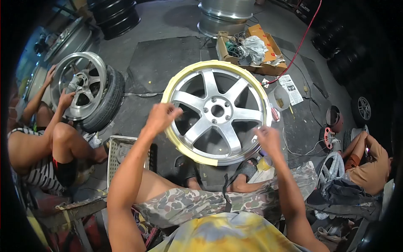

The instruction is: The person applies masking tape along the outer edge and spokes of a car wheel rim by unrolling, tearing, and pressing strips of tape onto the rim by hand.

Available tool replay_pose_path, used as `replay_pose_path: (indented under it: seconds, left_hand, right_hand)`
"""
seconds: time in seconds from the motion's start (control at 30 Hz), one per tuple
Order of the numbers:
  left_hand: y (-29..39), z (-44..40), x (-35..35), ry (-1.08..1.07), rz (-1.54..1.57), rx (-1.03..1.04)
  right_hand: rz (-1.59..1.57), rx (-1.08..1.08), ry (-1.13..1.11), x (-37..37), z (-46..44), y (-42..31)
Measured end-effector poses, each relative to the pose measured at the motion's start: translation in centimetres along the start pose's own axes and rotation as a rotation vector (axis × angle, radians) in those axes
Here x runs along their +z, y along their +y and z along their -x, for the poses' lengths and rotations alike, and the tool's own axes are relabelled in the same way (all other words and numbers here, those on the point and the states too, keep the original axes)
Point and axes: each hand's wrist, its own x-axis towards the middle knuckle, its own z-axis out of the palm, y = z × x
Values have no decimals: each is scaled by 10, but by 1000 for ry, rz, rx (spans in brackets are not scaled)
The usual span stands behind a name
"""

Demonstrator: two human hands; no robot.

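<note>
A silver six-spoke wheel [217,110] lies face up before me. Yellow tape [168,94] covers much of its rim; the lower right edge shows bare metal. Over the rim's left side, my left hand [161,117] has its fingers curled, and what they may hold is too small to make out. My right hand [268,140] is at the lower right rim, blurred, with the fingers bent towards the wheel. Whether it holds anything is unclear.
A person [46,138] at the left works on another wheel [79,86] beside a tire [110,101]. Another person [371,164] sits at the right. Behind the wheel is a cardboard box [268,42] with rags. A crate [115,157] stands near my left arm; a red hose [303,42] hangs at the right.
</note>
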Motion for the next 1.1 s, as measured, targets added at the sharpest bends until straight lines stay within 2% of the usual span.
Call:
replay_pose_path:
  seconds: [0.07,0.13,0.2,0.27,0.3,0.37,0.47,0.5,0.57,0.73,0.8,0.87,0.9,0.93,1.0,1.03,1.07,1.1]
  left_hand:
    - [-37,-18,1,254,-32,-18]
    - [-81,-31,12,263,-119,-79]
    - [-96,-34,16,261,-209,-135]
    - [-99,-35,19,-193,330,-650]
    - [-98,-33,22,-201,317,-648]
    - [-96,-21,31,-181,554,-741]
    - [-77,-7,25,-187,664,-814]
    - [-77,-6,31,-192,663,-818]
    - [-76,-9,42,-16,652,-797]
    - [-75,-27,48,114,664,-816]
    - [-105,-56,53,183,645,-760]
    - [-138,-89,58,224,685,-676]
    - [-124,-92,51,258,679,-663]
    - [-125,-100,47,241,679,-666]
    - [-126,-113,40,189,661,-626]
    - [-118,-113,34,171,527,-608]
    - [-111,-114,24,152,525,-612]
    - [-105,-114,14,91,322,-625]
  right_hand:
    - [200,62,150,-11,-19,43]
    - [207,125,109,-18,-28,61]
    - [211,198,67,-14,-31,69]
    - [242,267,3,-7,-31,77]
    - [232,279,3,-2,-34,83]
    - [52,230,-36,10,-37,99]
    - [74,210,29,19,-39,104]
    - [96,229,13,22,-41,105]
    - [103,224,28,26,-42,108]
    - [99,295,50,32,-33,98]
    - [-23,323,55,36,-11,85]
    - [62,373,124,54,12,75]
    - [21,337,179,69,25,78]
    - [28,352,180,70,38,63]
    - [-282,413,140,64,58,40]
    - [-454,487,17,61,58,59]
    - [-450,505,20,51,56,81]
    - [-493,525,27,36,52,101]
